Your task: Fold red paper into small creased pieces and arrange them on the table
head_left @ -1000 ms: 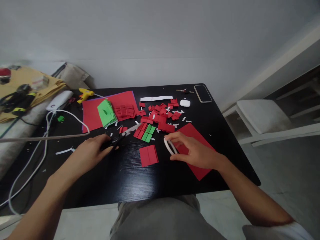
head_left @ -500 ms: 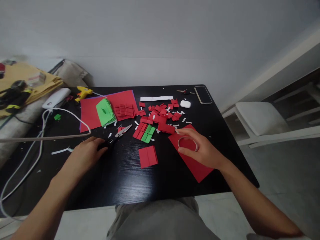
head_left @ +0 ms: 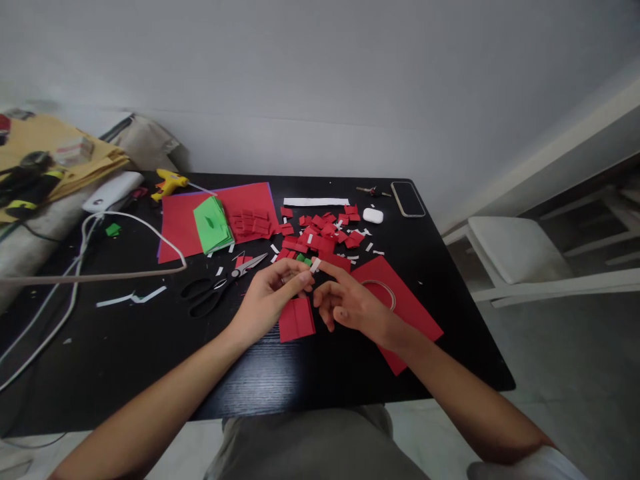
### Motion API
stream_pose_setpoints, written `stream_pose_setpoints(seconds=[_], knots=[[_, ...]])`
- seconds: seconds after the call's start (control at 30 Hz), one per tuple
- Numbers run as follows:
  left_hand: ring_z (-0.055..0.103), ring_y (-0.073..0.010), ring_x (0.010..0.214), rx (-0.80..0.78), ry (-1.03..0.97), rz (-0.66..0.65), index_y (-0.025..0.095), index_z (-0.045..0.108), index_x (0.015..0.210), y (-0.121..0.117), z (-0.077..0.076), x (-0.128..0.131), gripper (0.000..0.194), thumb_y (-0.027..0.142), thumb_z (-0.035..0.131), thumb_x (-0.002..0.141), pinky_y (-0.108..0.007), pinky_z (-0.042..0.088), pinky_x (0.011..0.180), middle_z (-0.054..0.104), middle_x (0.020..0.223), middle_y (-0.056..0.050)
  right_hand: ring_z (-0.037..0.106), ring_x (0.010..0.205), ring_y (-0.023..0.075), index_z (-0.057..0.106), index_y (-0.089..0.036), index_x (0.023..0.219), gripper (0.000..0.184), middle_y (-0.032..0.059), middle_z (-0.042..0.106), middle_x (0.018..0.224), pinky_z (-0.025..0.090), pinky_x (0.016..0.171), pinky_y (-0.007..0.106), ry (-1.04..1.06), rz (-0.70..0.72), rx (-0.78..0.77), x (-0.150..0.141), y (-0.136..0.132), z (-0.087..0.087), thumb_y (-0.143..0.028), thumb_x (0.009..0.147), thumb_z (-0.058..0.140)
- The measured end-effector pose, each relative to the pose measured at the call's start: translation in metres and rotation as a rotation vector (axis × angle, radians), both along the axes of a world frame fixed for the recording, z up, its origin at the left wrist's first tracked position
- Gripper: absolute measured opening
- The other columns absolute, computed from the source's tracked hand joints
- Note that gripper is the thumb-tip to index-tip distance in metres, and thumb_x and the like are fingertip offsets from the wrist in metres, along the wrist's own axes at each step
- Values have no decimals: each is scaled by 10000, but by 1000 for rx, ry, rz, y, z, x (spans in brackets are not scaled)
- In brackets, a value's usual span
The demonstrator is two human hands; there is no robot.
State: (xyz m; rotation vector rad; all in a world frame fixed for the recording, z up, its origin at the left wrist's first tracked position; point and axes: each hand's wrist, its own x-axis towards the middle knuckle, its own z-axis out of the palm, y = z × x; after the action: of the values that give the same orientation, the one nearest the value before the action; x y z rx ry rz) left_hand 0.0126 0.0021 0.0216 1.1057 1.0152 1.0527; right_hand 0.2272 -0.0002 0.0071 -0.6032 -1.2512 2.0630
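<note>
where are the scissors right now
In the head view, the scissors lie on the black table left of centre, beside the left hand, on the near side of the green paper.

The strip (head_left: 315,265) looks like matt paper, the scissors (head_left: 239,271) part metal, part plastic; the glue gun (head_left: 171,185) seems smooth plastic — the bench (head_left: 125,353), glossy (finely grained where it shines).
</note>
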Motion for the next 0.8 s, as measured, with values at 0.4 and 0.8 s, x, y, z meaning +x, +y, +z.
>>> stream_pose_setpoints(seconds=[0.4,0.8], knots=[[533,-118,613,64,93,99,174,672,730,-3,-8,-5,214,336,730,856,-248,394,613,631,642,11,679,933,194,538,-283,1480,488,39,695,1050,578,878,381,-621,-296,630,1,40,12,-250,1003,633],[569,-120,592,64,-117,217,188,629,897,-1,-30,-2,228,376,753,860,-233,480,571,624,665,28,650,1171,340,697,-198,1359,553,135,757,1248,464,993,489,-1359,348,1248,-44,152,29,17,857,610]])
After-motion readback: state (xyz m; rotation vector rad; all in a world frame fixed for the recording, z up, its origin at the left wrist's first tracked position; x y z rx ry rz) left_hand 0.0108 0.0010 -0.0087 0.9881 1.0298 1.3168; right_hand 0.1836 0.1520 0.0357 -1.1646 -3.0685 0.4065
